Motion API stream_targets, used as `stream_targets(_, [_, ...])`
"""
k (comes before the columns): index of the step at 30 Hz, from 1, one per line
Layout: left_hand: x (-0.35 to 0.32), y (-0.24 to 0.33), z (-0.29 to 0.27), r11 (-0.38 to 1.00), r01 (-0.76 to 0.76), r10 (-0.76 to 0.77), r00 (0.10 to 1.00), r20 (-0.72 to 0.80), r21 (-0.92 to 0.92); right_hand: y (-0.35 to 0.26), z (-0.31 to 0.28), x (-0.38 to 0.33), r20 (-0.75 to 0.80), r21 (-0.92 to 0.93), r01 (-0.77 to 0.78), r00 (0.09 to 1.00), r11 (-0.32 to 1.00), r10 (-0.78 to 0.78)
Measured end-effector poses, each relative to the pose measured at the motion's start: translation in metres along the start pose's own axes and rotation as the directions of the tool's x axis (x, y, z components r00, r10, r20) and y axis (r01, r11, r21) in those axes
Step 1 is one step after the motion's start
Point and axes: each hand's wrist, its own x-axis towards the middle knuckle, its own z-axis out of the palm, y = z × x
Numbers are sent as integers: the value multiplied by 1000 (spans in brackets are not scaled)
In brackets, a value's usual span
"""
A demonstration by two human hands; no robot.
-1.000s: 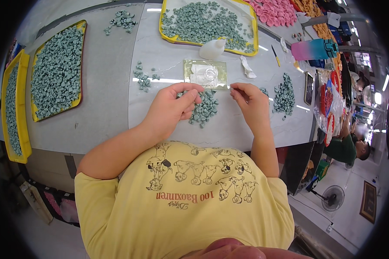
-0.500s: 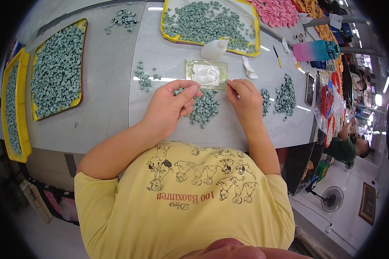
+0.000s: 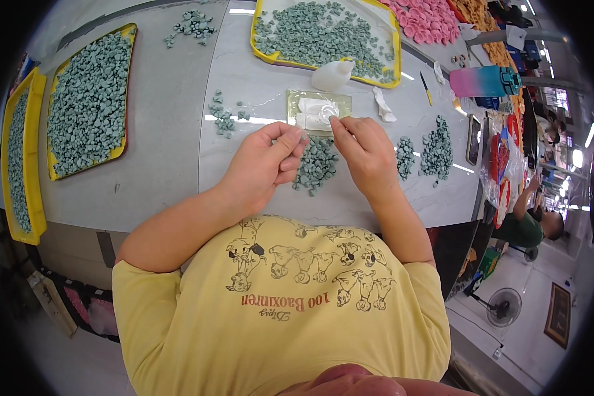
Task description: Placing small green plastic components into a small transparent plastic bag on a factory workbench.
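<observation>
Greenish pad, upper centre of frame on tabletop, long axis left-right. Left hand below its left end: thumb against fingers. Right hand: fingertips over lower right; cannot tell whether clamped. Green pieces heaped between 2 hands.

Grey-green pieces — loosely heaped, greenish pad — flat, just beyond

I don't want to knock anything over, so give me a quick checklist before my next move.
1. Left hand empty: cannot tell; thumb and fingers are drawn together.
2. Right hand touching the olive pad: cannot tell; fingertips overlap it in view.
3. Middle pile of green pieces close by: ok, between the hands.
4. White bottle clear of hands: ok, beyond the pad.
5. Yellow-handled tool clear: ok, off to the right.
</observation>
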Motion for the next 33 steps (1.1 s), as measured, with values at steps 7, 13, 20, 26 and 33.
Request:
stream_targets(7, [-4, 5, 1, 997, -54, 57, 996, -65, 46, -7, 3, 3, -41, 97, -104, 993, 990, 108])
stream_targets(13, [-6, 4, -3, 1000, -23, 24, 998, -54, 17, -12, 8, 3, -155, 141, -195, 964, 971, 216])
stream_targets(20, [-12, 7, -4, 997, 65, -64, 997, 45, -34, -34, 3, 7, -123, 342, -237, 948, 910, 293])
stream_targets(26, [-19, 7, -5, 999, 49, -47, 991, 128, -16, -41, 3, 10, -231, 343, -12, 968, 939, 96])
stream_targets(33, [-24, 7, -6, 999, 33, -36, 987, 154, 23, -48, 0, 12, -205, 329, 55, 979, 943, 14])
